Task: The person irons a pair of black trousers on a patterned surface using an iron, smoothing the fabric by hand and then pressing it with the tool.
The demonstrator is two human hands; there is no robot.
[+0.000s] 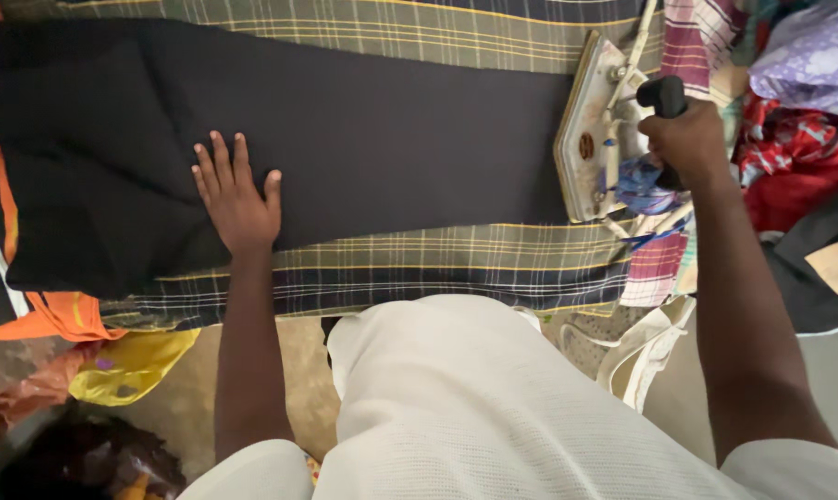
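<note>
Here, your left hand (236, 196) lies flat with fingers spread on the smooth black cloth (345, 139) stretched over the plaid-covered ironing surface (419, 264). Your right hand (687, 141) is closed around the black handle of the worn metal iron (596, 130), tipped on its side just past the cloth's right end. Heaped colourful fabrics (798, 111) crowd beside it.

Matt black cloth (363, 139) lies smooth on woven plaid fabric (437, 264); the iron (596, 130) shows dull, worn metal.

White waffle-textured short-sleeved top, sleeve hems near bottom edge. Both forearms bare. Left hand (236, 199) and right hand (685, 139) bare: no rings, watch or gloves visible.
</note>
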